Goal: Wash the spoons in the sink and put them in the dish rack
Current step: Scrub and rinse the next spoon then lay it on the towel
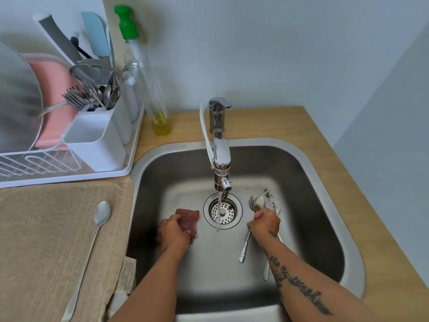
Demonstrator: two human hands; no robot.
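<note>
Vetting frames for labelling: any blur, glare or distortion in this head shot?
Head view: soft, even light, no hard shadows; mild glare on the faucet; wide-angle bend along the sink rim; left hand on the sponge slightly smeared, right hand on the spoons sharper.

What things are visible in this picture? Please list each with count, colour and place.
sink: one, steel, in the wooden counter
tap: one, chrome, over the drain, water running
dirty spoons: at least three, silver, sink floor right of drain
scrub pad: one, red, sink floor left of drain
long spoon: one, silver, on the towel
towel: one, beige, counter left of sink
dish rack: one, white, back left, holding cutlery
bottle: one, clear, green top, beside the rack
left hand: one, holds the scrub pad
right hand: one, grips the dirty spoons
</note>
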